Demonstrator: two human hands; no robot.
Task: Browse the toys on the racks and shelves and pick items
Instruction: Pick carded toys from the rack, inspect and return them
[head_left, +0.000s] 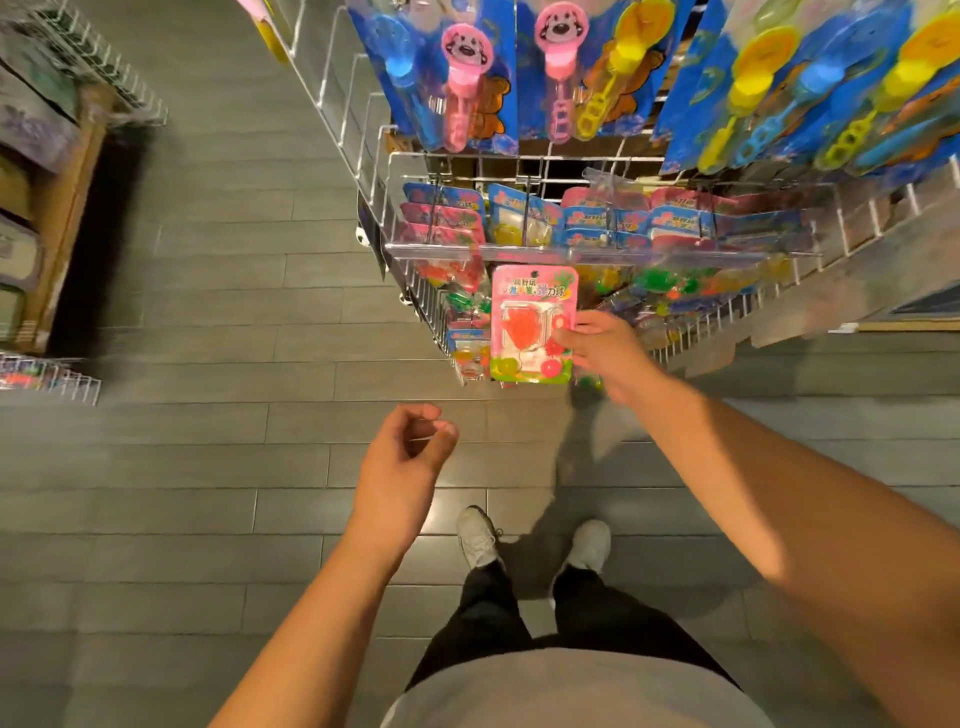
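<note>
My right hand (605, 348) grips a pink blister card toy pack (530, 322) by its right edge, holding it upright in front of the low wire rack (519, 161). The pack shows a red sticky hand and small balls under clear plastic. My left hand (402, 462) hovers lower and to the left over the floor, fingers loosely curled with nothing in them. Similar pink and blue card packs (587, 218) fill the rack's middle tier. Blue-carded bubble wands (467, 78) hang on the top tier.
A wooden shelf unit (57, 208) with a white wire basket stands at the left. Another wire rack corner (52, 379) juts in at the lower left. Grey plank floor (208, 312) lies between them. My shoes (535, 540) stand just short of the rack.
</note>
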